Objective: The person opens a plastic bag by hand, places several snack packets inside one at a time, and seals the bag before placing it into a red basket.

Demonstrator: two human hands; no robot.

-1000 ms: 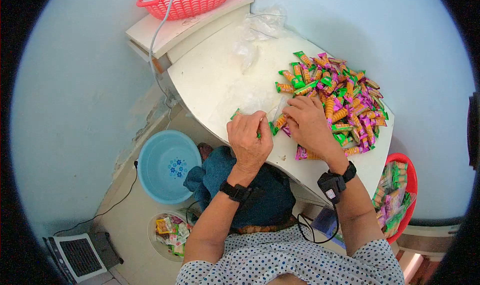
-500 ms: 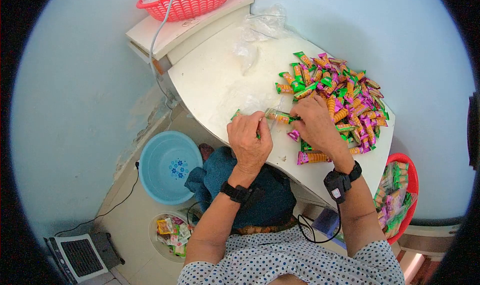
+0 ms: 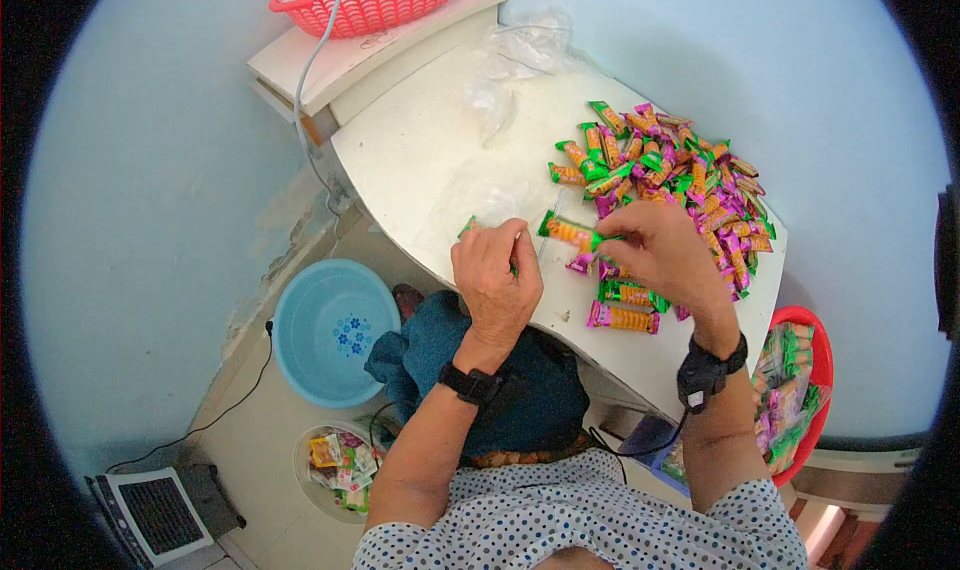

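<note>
Head view: left hand (image 3: 495, 275) pinches a clear bag (image 3: 480, 202); right hand (image 3: 665, 250) grips a green-ended packet (image 3: 566, 232).

Pale blue walls (image 3: 150, 150) meet at a corner behind a white table (image 3: 420, 160). On the tiled floor (image 3: 260, 470) sits a blue basin (image 3: 330, 330).

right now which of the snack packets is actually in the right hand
The green-ended orange packet, pinched by the right hand and lifted left of the pile; the rest lie loose on the table.
</note>
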